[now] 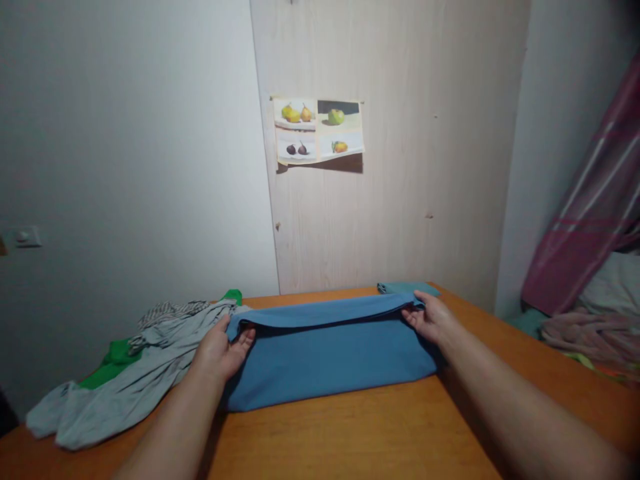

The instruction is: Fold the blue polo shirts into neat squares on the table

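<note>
A blue cloth garment, partly folded, lies on the wooden table in front of me. Its far edge is lifted and folded over toward me, with a dark gap under the fold. My left hand pinches the left end of that raised edge between thumb and fingers. At the opposite end, my right hand grips the edge the same way. The cloth's near edge rests on the table. What kind of garment it is cannot be made out.
Left of the blue cloth lies a loose pile of grey clothes with a green cloth beneath. A folded teal cloth sits at the far right table edge. Fruit pictures hang on the wall. Bedding is at right.
</note>
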`<control>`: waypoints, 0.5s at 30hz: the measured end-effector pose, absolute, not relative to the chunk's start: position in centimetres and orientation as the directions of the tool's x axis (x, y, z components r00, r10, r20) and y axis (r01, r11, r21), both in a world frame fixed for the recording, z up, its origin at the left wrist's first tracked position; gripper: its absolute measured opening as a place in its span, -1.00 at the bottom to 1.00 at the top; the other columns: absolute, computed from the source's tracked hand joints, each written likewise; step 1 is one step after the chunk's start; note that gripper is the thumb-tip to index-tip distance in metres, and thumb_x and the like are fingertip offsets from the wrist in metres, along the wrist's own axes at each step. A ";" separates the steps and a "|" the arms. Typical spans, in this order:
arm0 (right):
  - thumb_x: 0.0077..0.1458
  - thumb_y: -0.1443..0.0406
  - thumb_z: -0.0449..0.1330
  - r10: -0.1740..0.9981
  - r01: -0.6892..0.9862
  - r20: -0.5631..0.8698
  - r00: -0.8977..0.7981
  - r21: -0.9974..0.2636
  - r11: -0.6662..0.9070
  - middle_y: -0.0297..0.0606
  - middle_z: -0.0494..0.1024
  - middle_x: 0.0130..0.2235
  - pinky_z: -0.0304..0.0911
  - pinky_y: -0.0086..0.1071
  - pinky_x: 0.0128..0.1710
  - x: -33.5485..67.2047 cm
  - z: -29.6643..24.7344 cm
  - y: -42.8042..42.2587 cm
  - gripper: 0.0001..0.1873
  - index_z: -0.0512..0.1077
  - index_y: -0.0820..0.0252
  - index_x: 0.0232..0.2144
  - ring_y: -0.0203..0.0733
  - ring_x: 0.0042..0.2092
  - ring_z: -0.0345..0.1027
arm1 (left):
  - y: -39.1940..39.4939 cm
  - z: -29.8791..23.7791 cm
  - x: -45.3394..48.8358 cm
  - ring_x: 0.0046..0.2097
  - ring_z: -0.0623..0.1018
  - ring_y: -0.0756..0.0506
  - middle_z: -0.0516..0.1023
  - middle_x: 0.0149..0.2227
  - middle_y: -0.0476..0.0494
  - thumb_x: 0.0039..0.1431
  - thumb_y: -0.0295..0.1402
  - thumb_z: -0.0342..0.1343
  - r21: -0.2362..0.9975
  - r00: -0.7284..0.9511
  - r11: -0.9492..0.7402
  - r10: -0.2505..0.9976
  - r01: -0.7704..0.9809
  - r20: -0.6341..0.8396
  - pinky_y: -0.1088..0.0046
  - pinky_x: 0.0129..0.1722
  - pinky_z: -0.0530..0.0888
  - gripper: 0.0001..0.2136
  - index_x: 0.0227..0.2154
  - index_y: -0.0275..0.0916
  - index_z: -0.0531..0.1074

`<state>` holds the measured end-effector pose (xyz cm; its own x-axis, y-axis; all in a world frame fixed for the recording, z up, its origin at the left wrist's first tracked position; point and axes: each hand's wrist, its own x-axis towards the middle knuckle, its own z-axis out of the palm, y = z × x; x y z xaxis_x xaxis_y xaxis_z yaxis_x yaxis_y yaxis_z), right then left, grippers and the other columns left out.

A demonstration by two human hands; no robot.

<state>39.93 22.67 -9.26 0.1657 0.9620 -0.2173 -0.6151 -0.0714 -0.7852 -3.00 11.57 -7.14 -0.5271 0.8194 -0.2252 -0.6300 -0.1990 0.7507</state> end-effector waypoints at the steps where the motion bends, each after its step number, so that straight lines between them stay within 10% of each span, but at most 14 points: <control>1: 0.31 0.30 0.07 0.959 -0.610 -0.230 0.165 -0.788 -0.084 -0.34 0.48 -0.50 0.44 -0.48 -0.51 39.6 -9.9 23.3 -0.87 0.30 0.15 -0.34 -0.31 -0.52 0.42 | 12.3 -7.8 -3.2 -0.40 0.56 -0.01 0.53 -0.41 -0.04 0.29 -0.38 0.04 0.762 -0.538 -0.173 0.802 -0.624 -0.259 0.45 -0.37 0.57 -0.92 -0.23 -0.20 0.44; 15: 0.24 0.37 0.09 0.917 -0.607 -0.350 0.192 -0.777 -0.170 -0.30 0.52 -0.52 0.46 -0.45 -0.55 38.4 -15.5 27.8 -0.94 0.32 0.18 -0.32 -0.27 -0.55 0.46 | 17.0 -12.1 -4.8 -0.48 0.58 -0.02 0.51 -0.40 -0.06 0.31 -0.44 -0.02 0.788 -0.543 -0.078 0.766 -0.611 -0.345 0.43 -0.40 0.57 -0.85 -0.11 -0.18 0.36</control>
<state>38.37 27.83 -15.46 0.1923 0.9166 -0.3504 -0.6067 -0.1696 -0.7766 -4.80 17.03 -12.06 -0.5429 0.7658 -0.3447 -0.6108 -0.0784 0.7879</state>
